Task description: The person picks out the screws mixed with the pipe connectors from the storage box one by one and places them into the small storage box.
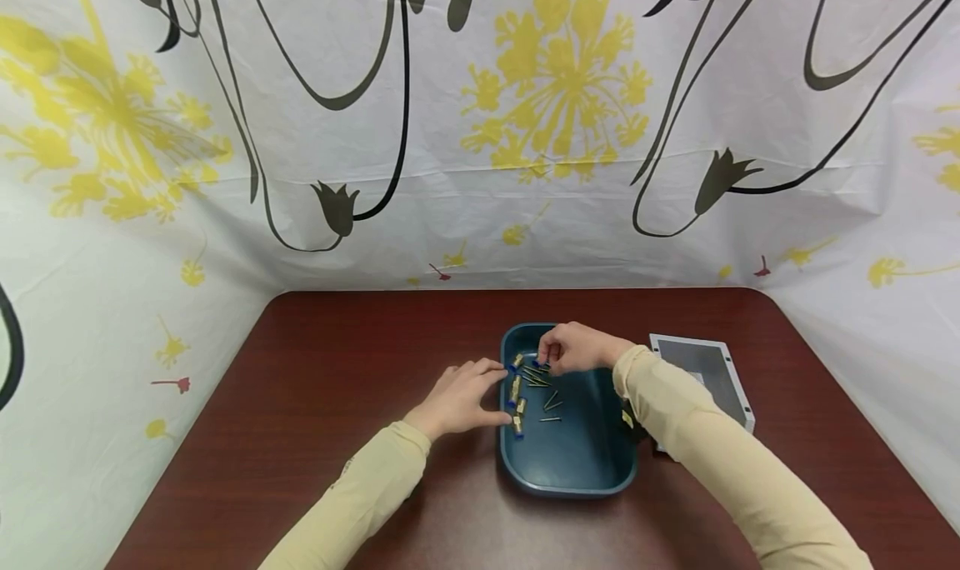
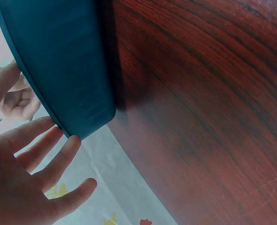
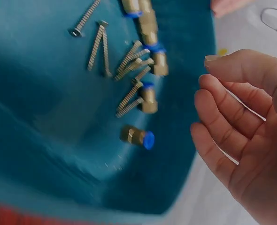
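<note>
1. From where I stand, the right hand (image 1: 581, 347) is over the far end of the blue tray (image 1: 588, 457), its fingers loosely bent and the thumb close to the index fingertip. I see nothing held between them.
2. The thing nearest that grip is a lone brass fitting (image 3: 136, 136) on the tray floor, at the far end. From the head view it lies just below and beside the fingertips; the right wrist view shows it apart from them.
3. Its long axis runs roughly across the tray, the blue end pointing to the left wall. I'd judge that a pinch on it would turn on this: thumb and fingers would need to come down on either side of the brass body.
4. The left hand (image 1: 461, 399) is farther off, fingers spread rather than wrapped round anything, its fingertips seeming to touch the left rim, close to the row of fittings (image 1: 515, 389) along that wall.
5. Loose screws (image 3: 96, 47) lie at mixed angles nearer the person than the lone fitting, so a low sweep that way could, I think, catch them.
</note>
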Demonstrator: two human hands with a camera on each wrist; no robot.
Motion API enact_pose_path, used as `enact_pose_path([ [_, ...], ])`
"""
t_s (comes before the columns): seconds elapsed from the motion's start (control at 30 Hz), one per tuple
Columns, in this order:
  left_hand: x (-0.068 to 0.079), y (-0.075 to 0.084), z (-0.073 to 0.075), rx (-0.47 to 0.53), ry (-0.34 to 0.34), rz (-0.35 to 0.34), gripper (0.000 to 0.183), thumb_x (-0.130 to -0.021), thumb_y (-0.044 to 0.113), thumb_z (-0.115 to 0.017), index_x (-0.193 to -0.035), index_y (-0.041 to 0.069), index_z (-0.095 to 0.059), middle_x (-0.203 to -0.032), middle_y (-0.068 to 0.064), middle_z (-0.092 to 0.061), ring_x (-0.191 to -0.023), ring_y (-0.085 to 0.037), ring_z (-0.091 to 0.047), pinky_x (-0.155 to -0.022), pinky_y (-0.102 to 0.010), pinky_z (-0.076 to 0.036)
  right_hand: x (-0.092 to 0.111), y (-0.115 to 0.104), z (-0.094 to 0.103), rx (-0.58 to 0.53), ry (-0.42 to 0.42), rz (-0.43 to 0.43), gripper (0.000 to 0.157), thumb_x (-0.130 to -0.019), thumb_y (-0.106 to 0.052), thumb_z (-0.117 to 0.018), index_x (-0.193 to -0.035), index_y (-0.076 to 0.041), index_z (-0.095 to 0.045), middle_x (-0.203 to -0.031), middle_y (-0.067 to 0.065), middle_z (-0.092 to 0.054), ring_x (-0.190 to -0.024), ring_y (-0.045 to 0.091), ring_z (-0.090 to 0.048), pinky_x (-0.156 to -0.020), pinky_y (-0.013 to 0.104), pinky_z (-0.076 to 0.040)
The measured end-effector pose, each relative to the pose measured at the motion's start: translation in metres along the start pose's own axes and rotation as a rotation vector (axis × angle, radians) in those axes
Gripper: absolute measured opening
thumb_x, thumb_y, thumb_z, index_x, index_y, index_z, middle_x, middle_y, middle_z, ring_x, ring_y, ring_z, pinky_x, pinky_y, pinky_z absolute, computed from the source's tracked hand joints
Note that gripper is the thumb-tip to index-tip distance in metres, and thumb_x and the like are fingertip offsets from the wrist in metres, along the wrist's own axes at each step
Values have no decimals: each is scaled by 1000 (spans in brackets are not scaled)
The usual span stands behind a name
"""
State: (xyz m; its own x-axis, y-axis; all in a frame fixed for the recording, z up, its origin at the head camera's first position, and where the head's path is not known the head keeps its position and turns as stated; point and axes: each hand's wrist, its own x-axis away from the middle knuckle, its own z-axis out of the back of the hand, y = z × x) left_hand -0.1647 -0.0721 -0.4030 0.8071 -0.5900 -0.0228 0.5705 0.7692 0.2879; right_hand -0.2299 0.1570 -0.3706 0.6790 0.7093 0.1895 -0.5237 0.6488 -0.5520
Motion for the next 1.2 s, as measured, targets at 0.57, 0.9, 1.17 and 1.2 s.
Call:
enact_pose_path([
  [0.57,1,1,1,15,-9,0,65,-75,49,-63,-126,12,-50,-125,-1,-44,-110,-18,-43,-89,-42,-32,-15,9,-37,-9,-97,-169,16,-72,7,-57,-82,-6,-61,-73,1,-54,-62,13,-47,-58,27,-41],
  [0.9,1,1,1,18,-10,1,66,-75,49,-63,-127,12,-49,-126,-1,-44,-111,-18,-42,-90,-42,-32,-17,12,-44,21,-60,-168,20,-68,9,-58,-79,-7,-61,-68,-3,-52,-61,11,-48,-58,26,-41],
  [1.17,2,1,0,15,-1,-2,66,-74,49,-63,-126,12,-50,-126,-1,-44,-110,-19,-43,-89,-42,-33,-20,14,-49,93,-66,-171,23,-64,9,-59,-74,-12,-61,-66,-6,-53,-60,10,-49,-57,27,-41],
  [1.2,1,1,0,13,0,-2,66,-74,50,-63,-126,12,-50,-126,-1,-44,-110,-19,-43,-89,-42,-33,-21,15,-50,104,-61,-164,23,-63,9,-60,-73,-12,-61,-66,-6,-53,-60,10,-49,-57,27,-42],
])
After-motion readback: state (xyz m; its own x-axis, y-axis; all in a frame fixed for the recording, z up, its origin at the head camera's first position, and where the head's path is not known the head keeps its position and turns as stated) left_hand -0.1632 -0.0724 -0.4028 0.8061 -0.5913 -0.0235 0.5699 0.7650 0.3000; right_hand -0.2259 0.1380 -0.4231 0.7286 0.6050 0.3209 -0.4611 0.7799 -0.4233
